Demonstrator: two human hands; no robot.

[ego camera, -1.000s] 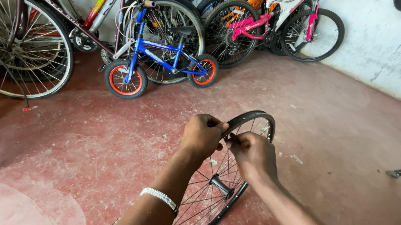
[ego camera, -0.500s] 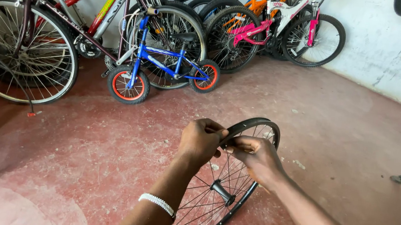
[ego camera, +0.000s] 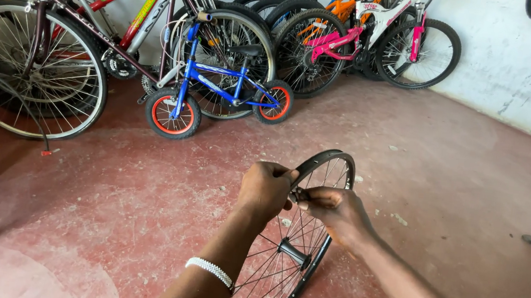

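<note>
Presently: bare bicycle wheel (ego camera: 299, 238), upright on the red floor (ego camera: 445, 187) at 6 o'clock. Your left hand (ego camera: 266, 188) and right hand (ego camera: 338, 212) pinch its rim together. Likely light, stiff; spokes thin, so grip the rim.

bare forearms, a white beaded bracelet (ego camera: 209, 270) around the left wrist

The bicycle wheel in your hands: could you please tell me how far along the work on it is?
Done: the bare wheel is off any bike, tyreless, standing on the red floor. In hand: the left hand and right hand both pinch the rim near its top, apparently at a spoke end. Left: cannot be judged; the other spokes and the hub look untouched.
</note>
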